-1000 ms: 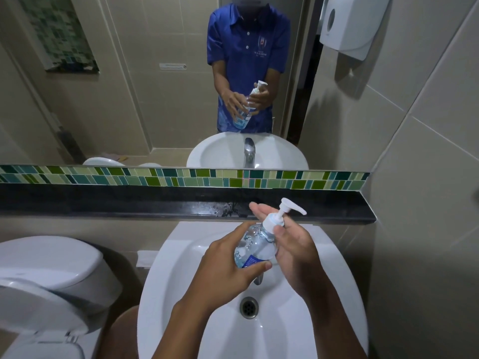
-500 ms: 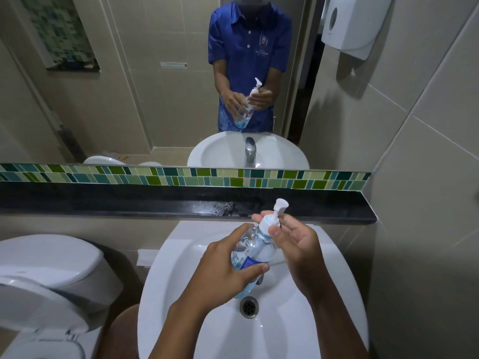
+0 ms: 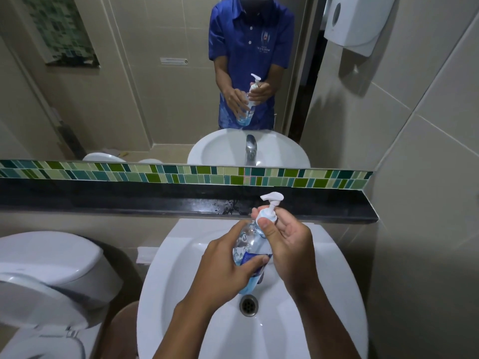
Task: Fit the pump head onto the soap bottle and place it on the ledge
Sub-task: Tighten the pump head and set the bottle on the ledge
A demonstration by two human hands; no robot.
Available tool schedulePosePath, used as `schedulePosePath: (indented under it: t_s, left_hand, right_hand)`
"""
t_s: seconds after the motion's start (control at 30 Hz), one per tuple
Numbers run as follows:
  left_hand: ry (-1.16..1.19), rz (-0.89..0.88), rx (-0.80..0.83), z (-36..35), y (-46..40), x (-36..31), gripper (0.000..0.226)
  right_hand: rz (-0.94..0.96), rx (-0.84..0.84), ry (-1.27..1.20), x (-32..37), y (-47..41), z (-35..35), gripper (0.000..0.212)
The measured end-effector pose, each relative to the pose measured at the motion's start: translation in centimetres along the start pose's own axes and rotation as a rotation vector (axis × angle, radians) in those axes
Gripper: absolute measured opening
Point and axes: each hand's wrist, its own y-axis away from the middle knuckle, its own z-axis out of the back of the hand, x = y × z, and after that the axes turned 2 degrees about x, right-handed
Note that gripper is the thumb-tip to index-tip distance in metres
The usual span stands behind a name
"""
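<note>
Bottle (image 3: 250, 257): clear, blue liquid inside, blue label; held tilted above the sink (image 3: 181, 268), base toward the drain (image 3: 248, 304), neck toward the ledge (image 3: 129, 200). Not on the ledge.

Pump (image 3: 269, 207): white, seated on the bottle neck; spout points left, standing out against the dark ledge behind.

Left hand (image 3: 223, 268): wrapped about the bottle body, fingers (image 3: 239, 229) curled over the far side, thumb (image 3: 252, 263) pressed across the label. Closed grip on the bottle.

Right hand (image 3: 287, 244): at the pump collar. Thumb (image 3: 268, 228) and fingertips pinch the collar; the remaining fingers partly curled, palm open toward the bottle. Closed on the pump, loosely.

Ledge: black, glossy, running wall to wall behind the sink, wet patch near its middle.

Tile strip (image 3: 181, 174): green and teal, just above the ledge.

Mirror (image 3: 129, 86): above the strip; reflects the person in a blue shirt, both hands on the bottle, and the tap (image 3: 251, 149).

Toilet (image 3: 49, 268): white, left of the sink.

Dispenser (image 3: 355, 22): white, on the right wall, upper corner.
</note>
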Motion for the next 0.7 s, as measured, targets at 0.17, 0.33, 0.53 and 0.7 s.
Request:
schedulePosePath:
  t_s: [0.17, 0.33, 0.53, 0.7]
  left_hand:
    - [-0.014, -0.015, -0.003, 0.5, -1.1, 0.1, 0.063]
    - [-0.015, -0.04, -0.036, 2.0, -5.2, -0.2, 0.079]
    - [0.006, -0.078, -0.068, 2.8, -13.1, 0.5, 0.066]
    - [0.013, -0.083, -0.071, 1.4, -18.7, 3.6, 0.062]
  right_hand:
    - [-0.067, 0.076, -0.042, 0.4, -1.2, 0.3, 0.028]
    - [-0.003, 0.033, 0.109, 1.2, -5.2, 0.3, 0.014]
    - [-0.034, -0.044, 0.234, 0.0, -12.8, -1.1, 0.024]
    - [-0.062, -0.027, 0.391, -3.6, -17.7, -2.3, 0.024]
